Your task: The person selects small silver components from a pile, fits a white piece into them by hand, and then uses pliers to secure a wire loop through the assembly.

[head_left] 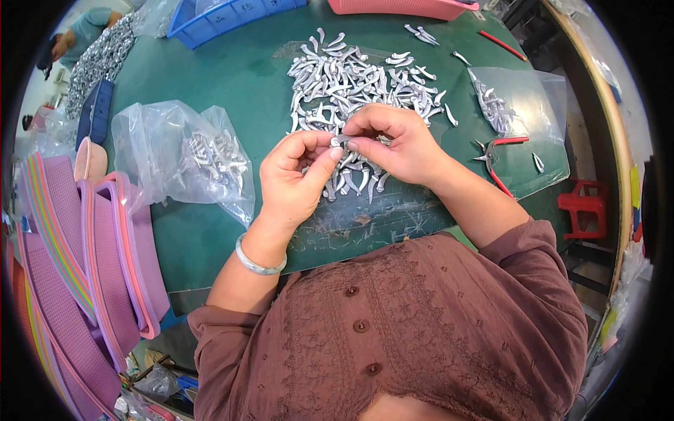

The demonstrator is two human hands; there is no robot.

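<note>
— what's the person wearing?
— a brownish-maroon blouse (421, 330), lacy embroidered texture, small round buttons (360, 325) running down the front, sleeves pushed up near the elbows.
— any jewellery?
— yep, a plain silver bangle (258, 261) on the left wrist.

Small metal piece (338, 141) mostly hidden between fingertips (335, 151) of both hands, shape unclear. Above it, blue bin (225, 17) and pink tray (400, 6) cut off by top edge. Bag contents (210, 158) left of it blurred by plastic.
</note>
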